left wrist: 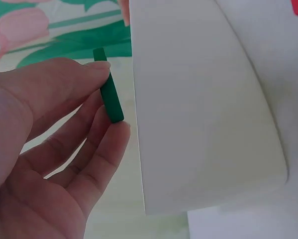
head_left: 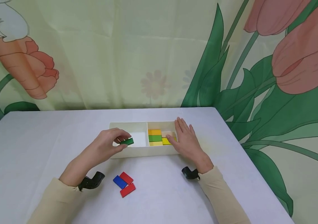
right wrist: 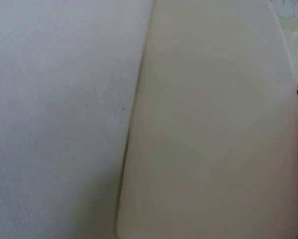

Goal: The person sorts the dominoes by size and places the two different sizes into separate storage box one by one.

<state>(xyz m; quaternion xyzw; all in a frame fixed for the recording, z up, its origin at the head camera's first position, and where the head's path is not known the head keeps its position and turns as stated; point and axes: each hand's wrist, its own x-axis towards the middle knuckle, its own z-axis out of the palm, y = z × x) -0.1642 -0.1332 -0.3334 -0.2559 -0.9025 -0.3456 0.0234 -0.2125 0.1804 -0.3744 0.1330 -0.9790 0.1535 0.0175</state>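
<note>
My left hand pinches a dark green block between thumb and fingers, over the left compartment of a white two-part box. In the left wrist view the green block stands on edge in the fingers, beside the box's outer wall. Fingers straight, my right hand lies at the box's right end, its thumb reaching over the right compartment. That compartment holds several flat blocks, among them an orange-yellow block, a light green block and a yellow block. The right wrist view shows mostly box wall.
On the white-covered table, in front of the box, lie a blue block and two red blocks, one farther and one nearer red block. A printed curtain hangs behind the table.
</note>
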